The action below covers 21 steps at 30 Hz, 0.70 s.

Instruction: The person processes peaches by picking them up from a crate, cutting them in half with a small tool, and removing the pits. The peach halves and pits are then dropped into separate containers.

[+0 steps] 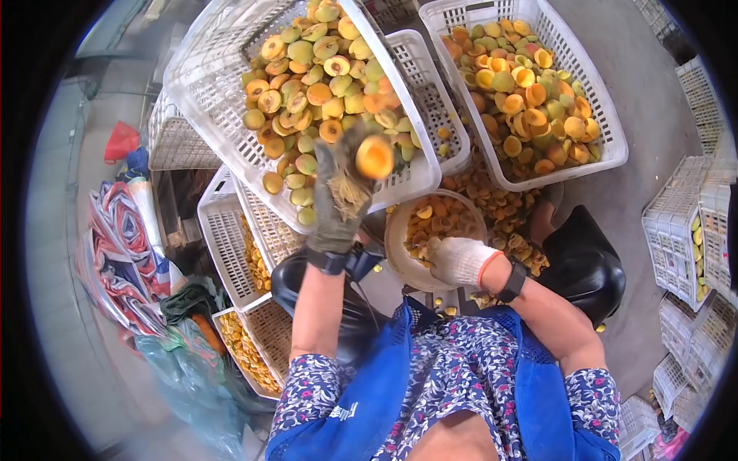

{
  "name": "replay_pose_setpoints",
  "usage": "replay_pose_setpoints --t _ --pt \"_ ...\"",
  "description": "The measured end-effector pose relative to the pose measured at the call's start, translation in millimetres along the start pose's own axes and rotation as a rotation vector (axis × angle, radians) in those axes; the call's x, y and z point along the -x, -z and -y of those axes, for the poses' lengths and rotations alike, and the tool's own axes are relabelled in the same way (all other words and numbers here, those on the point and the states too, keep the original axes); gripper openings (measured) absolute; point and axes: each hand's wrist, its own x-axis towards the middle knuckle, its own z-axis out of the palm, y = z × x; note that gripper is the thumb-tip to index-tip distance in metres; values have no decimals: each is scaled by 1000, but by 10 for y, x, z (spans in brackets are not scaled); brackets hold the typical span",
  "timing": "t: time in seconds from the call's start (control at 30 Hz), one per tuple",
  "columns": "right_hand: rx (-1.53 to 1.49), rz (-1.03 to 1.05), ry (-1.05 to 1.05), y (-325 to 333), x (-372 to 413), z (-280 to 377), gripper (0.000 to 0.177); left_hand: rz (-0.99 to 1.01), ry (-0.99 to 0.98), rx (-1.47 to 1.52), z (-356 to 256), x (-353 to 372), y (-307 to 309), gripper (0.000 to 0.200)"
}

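My left hand (pixel 342 188), in a dirty grey-green glove, is raised over the near edge of a tilted white crate (pixel 419 173). Its fingers are closed on an orange apricot half (pixel 375 158), cut face up and slightly blurred. Inside that crate lie many cut apricots (pixel 330 65), some with pits showing. My right hand (pixel 460 261), in a white knitted glove, is curled at the right side of a round white bucket (pixel 396 257). Whatever its fingers grip is hidden. Apricot pieces (pixel 442 219) lie in the bucket.
To the right stands a second white crate (pixel 607 154) of apricot halves. More crates (pixel 223 203) with fruit pieces stand on the left, beside striped plastic sheeting (pixel 127 238). Stacked crates (pixel 673 219) line the right side. Scraps (pixel 503 203) pile behind the bucket.
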Motion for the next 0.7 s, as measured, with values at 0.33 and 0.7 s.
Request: replay_pose_setpoints --t 0.33,0.7 --pt "29 -239 316 -26 -118 -244 23 -192 -422 -2220 -231 -1454 843 48" --pt "-292 -470 186 435 -167 32 28 121 -198 -654 110 -397 385 33"
